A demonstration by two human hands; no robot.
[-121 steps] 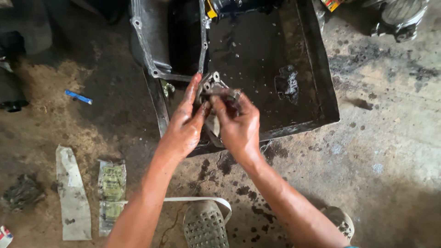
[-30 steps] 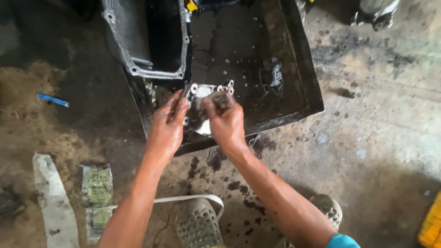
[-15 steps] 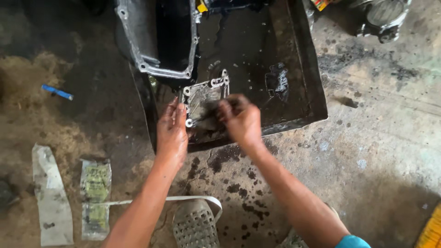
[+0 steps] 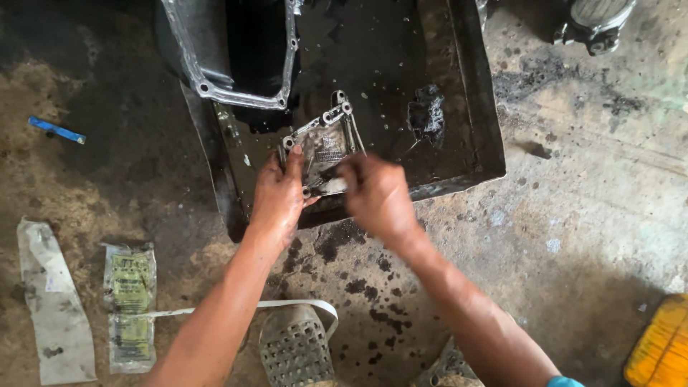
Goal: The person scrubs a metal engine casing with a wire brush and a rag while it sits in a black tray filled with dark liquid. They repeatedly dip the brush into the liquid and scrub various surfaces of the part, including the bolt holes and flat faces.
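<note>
The left hand (image 4: 278, 197) is gripping the metal cover plate (image 4: 324, 147) at its 8 o'clock corner while the right hand (image 4: 376, 197), fingers curled and blurred, is scrubbing it over the oily tray (image 4: 473, 107), so turning it calls for a firm hold.

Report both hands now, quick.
Left hand: closed on the grey metal bolt-holed plate.
Right hand: blurred at the plate's lower edge; grip cannot be told.

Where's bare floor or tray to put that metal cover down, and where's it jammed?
Free: concrete floor right of the black tray, up to the yellow object; also tray bottom above the cover, beside the grime clump. Crowded: tray's left, filled by the oil pan; lower left, with packets and strap; both hands, left hand and right hand, sit at the tray's near edge.
</note>
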